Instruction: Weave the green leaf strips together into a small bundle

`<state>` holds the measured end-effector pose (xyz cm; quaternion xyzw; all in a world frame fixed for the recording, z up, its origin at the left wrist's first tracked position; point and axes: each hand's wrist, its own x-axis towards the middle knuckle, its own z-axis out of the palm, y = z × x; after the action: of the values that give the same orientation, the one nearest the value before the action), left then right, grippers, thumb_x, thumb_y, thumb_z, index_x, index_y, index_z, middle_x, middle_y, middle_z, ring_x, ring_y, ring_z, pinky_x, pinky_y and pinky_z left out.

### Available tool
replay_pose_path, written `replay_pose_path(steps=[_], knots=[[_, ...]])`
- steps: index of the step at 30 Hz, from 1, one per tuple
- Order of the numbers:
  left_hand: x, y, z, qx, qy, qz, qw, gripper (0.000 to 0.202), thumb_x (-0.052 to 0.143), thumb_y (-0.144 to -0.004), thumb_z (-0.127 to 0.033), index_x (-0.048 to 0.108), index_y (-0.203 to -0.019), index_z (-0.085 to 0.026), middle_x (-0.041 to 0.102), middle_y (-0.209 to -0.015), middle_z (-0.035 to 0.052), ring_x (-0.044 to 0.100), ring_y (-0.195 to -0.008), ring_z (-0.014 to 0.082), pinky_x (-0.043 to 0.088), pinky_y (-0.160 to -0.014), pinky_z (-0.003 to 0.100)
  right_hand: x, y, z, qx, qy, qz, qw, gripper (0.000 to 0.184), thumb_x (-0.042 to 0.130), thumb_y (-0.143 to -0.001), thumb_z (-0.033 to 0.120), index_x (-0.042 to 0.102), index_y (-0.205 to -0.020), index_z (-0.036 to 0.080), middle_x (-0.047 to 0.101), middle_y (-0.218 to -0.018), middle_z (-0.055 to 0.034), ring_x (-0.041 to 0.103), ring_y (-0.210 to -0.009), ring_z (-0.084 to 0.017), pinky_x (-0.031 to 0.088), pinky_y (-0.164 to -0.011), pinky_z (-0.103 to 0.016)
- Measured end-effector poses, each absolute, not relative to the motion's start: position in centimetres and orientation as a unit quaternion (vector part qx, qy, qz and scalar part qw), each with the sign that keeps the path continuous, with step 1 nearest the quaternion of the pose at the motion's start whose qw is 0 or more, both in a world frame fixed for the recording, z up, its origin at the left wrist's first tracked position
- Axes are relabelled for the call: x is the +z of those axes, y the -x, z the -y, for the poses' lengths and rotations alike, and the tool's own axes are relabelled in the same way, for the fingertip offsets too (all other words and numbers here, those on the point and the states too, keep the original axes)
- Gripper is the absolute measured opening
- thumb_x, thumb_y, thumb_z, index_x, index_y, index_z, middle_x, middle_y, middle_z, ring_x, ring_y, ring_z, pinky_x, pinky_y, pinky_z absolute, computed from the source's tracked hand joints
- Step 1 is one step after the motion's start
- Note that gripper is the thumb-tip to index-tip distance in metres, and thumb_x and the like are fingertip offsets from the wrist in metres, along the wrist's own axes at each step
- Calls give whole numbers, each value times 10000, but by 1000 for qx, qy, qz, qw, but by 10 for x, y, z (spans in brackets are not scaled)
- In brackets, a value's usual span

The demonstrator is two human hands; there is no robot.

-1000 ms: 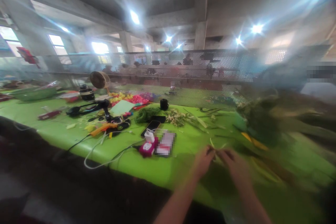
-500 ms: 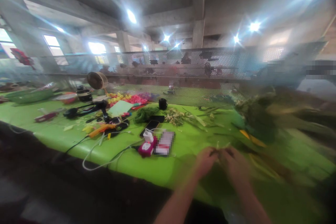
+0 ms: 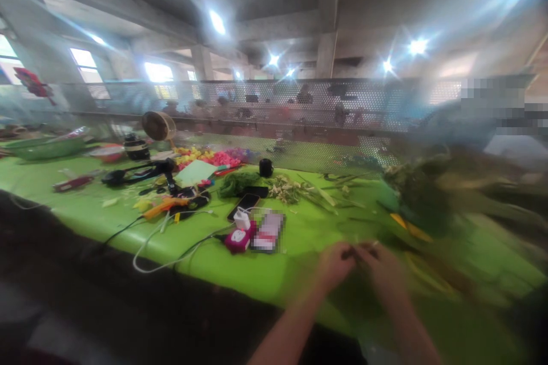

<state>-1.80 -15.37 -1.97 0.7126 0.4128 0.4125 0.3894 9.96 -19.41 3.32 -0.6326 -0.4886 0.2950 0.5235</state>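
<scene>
Above the front part of the green-covered table (image 3: 295, 274), my left hand (image 3: 336, 265) and my right hand (image 3: 379, 265) meet with their fingertips together. Both are closed in a pinch. Whatever lies between the fingers is too small and blurred to name; a thin pale tip shows by the right fingers. Left of my hands lie a phone (image 3: 268, 232) with a lit screen and a pink power socket (image 3: 240, 238) with a white charger (image 3: 242, 218) plugged in. Yellow-orange leaf-like strips (image 3: 411, 228) lie to the right, close to a blurred heap of green leaves (image 3: 419, 188).
Pale green bits (image 3: 285, 189), a dark phone (image 3: 246, 207) and a black cup (image 3: 266, 167) lie farther back. An orange glue gun (image 3: 166, 207) with cords is at the left, before pink and yellow pieces (image 3: 226, 158). A perforated metal screen (image 3: 274, 105) runs behind.
The view has shifted very slightly. My hands stay together in nearly the same place, with a small movement of the fingers; the pale tips above them show less.
</scene>
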Motion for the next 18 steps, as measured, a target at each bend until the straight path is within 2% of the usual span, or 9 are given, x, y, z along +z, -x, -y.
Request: replay_pose_path(steps=[6, 12, 15, 18], knots=[[-21, 18, 155, 403, -694, -415, 428, 138, 550, -750, -269, 642, -713, -173, 577, -712, 29, 496, -709, 177, 372, -660, 287, 34, -97, 194, 285, 639, 496, 514, 225, 680, -583, 412, 683, -619, 190, 698, -642, -69, 617, -660, -240, 419, -580, -308], [-17, 19, 148, 526, -539, -389, 530, 216, 626, -726, -354, 670, -778, -149, 632, -807, 41, 544, -786, 182, 408, -761, 299, 42, -91, 191, 308, 625, 479, 535, 333, 653, -620, 457, 712, -791, 178, 732, -802, -74, 632, -726, -237, 446, -609, -305], [-19, 21, 145, 533, -463, -383, 596, 288, 671, -691, -389, 670, -829, -136, 637, -760, 27, 544, -717, 160, 410, -728, 289, 42, -92, 190, 306, 639, 474, 523, 306, 690, -569, 450, 703, -696, 172, 722, -712, -71, 616, -653, -223, 444, -580, -300], [-24, 21, 144, 544, -433, -361, 621, 310, 692, -674, -397, 669, -837, -134, 635, -745, 16, 530, -679, 136, 402, -695, 269, 36, -93, 189, 292, 642, 500, 502, 315, 659, -592, 494, 672, -598, 179, 676, -583, -52, 586, -578, -207, 436, -544, -298]])
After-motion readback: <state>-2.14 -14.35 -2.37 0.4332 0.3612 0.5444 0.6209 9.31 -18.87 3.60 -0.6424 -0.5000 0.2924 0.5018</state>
